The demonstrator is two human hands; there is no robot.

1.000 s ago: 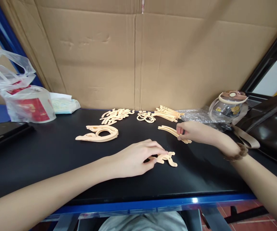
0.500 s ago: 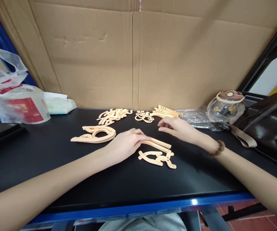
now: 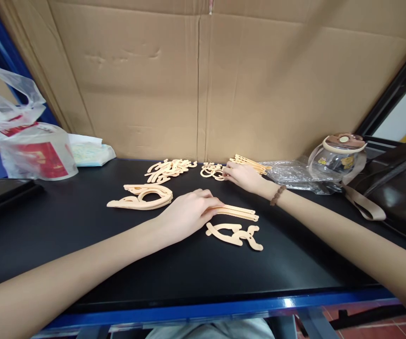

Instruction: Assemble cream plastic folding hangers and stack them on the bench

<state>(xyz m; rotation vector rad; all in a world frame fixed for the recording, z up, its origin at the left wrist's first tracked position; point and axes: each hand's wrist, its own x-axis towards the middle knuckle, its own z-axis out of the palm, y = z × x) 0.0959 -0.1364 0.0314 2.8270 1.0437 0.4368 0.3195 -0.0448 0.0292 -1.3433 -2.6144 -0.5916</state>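
My left hand [image 3: 192,212] is closed on long, thin beige bars [image 3: 240,212] lying flat on the black tabletop. The bars look like folding hanger parts; their left ends are hidden under my fingers. Just in front of them lie curved beige hanger arms and a hook piece [image 3: 236,235]. At the back, my right hand [image 3: 241,175] reaches palm down, fingers slightly apart, its fingertips at a small group of beige hooks [image 3: 210,170]. Whether it touches one I cannot tell. Behind this hand lies a bundle of beige bars [image 3: 248,162]. Left of my left hand rest stacked curved hanger arms [image 3: 141,200].
A heap of curved beige pieces [image 3: 169,169] sits at the back. On the left are a phone [image 3: 5,193], a bagged tub [image 3: 43,155] and a tissue pack [image 3: 91,153]. Clear plastic wrap [image 3: 290,174], a round bottle [image 3: 338,160] and a dark bag [image 3: 400,183] stand right. Cardboard [image 3: 135,84] walls the back.
My right hand has moved left and back to the small hooks. My left hand stays on the bars, whose right ends have shifted slightly. The view has turned slightly.
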